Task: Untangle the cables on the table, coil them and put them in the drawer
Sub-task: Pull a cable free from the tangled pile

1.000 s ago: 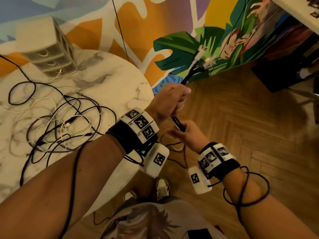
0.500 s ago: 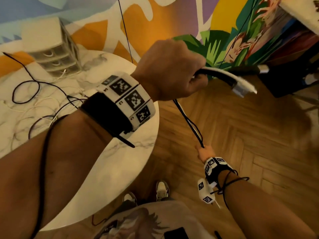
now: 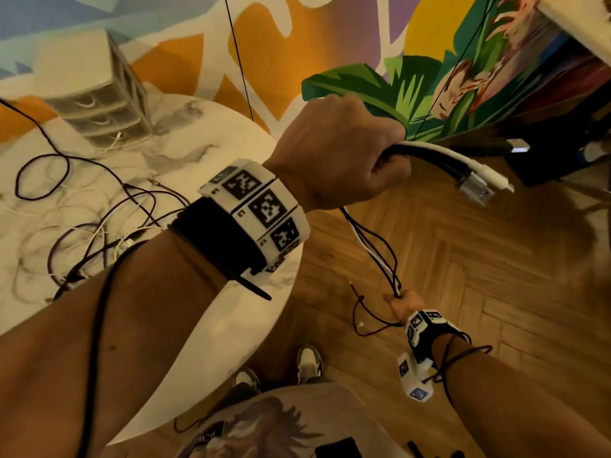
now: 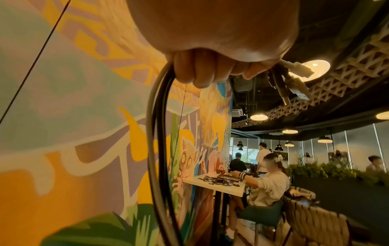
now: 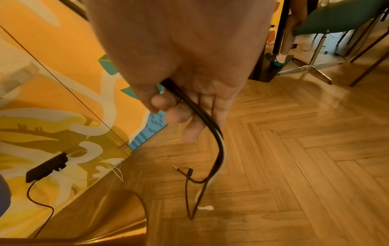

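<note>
Two hands stretch cable bundle off table's right edge: left hand fisted round plug end, high; right hand pinching strands low. Step: straightening. Next, probably coiling; tangle and drawer unit wait on table.

Painted mural wall behind, herringbone wood floor below. Shoes by the round top's edge. Left wrist view: seated person at a white side table, pendant lamps, plants, woven chair. Green stool on metal legs.
</note>
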### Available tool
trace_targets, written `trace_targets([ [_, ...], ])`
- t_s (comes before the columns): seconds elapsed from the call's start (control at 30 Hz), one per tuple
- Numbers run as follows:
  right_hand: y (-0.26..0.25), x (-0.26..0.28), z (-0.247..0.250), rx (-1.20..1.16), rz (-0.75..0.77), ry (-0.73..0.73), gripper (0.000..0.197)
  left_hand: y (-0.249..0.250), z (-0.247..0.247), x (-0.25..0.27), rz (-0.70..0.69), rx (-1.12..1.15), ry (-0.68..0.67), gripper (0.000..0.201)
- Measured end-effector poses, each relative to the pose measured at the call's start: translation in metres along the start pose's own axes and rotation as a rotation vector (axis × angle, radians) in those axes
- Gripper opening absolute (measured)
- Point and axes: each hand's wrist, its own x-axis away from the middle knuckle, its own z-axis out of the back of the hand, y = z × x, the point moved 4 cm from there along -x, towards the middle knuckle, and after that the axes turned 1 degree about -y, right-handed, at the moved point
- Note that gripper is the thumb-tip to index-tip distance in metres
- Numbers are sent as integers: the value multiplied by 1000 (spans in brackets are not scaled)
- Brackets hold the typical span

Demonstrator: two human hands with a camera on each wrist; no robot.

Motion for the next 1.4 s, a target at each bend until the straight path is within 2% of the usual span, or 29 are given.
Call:
trace_targets([
  [0.1,4,-3,-3,35,30,-44,37,1,-10,-1,149,297,32,35],
  [0.17,2,-3,-5,43,67,-93,34,0,-21,2,289,572,81,44],
  [0.23,-5,-1,-2,59,119,-114,31,-1,-39,9,456,816,82,46],
  [0.27,-12,-1,1,114,171,-113,24,-2,-50,13,541,925,57,44],
  [0.33,-38,9,16,172,321,-64,23,-2,-72,25,671,1089,2,46],
  [0.37,-56,24,26,76,440,-56,25,-3,-81,32,713,1154,-20,47],
  [0.43,-90,68,49,-314,672,-138,30,-4,-95,47,785,1265,-49,47],
  [0.53,-131,138,77,-792,894,-522,35,-4,-107,67,891,1312,-87,35],
  [0.57,-141,154,82,-850,923,-600,44,-3,-109,73,925,1291,-96,34],
  [0.6,-149,167,86,-860,936,-617,50,-2,-111,78,952,1259,-96,36],
  [0.63,-155,173,88,-823,936,-571,49,1,-113,82,961,1205,-104,37],
  [0.73,-168,183,88,-721,911,-479,51,13,-120,91,923,1004,-235,24],
  [0.83,-172,184,80,-670,828,-484,54,19,-125,100,908,903,-330,40],
  [0.97,-168,175,74,-721,786,-362,52,17,-119,102,689,559,-475,36],
  [1.0,-165,169,72,-745,744,-328,48,15,-113,101,656,446,-466,33],
  [1.07,-159,159,70,-769,627,-251,37,9,-92,93,640,268,-289,24],
  [1.13,-159,153,68,-636,680,-198,39,8,-68,78,584,238,-46,20],
  [1.17,-161,158,68,-564,763,-195,41,10,-61,68,521,246,3,26],
  [1.23,-168,171,60,-611,837,-262,38,14,-64,52,395,239,-79,44],
  [1.27,-171,178,57,-673,847,-319,27,16,-70,48,363,241,-157,50],
  [1.3,-173,182,56,-729,826,-350,25,17,-76,48,356,253,-212,53],
  [1.33,-175,181,59,-798,759,-355,36,18,-80,50,356,276,-238,54],
  [1.37,-178,183,64,-812,667,-313,40,19,-84,52,349,298,-238,54],
  [1.4,-173,182,72,-708,630,-214,40,22,-86,54,332,301,-228,54],
])
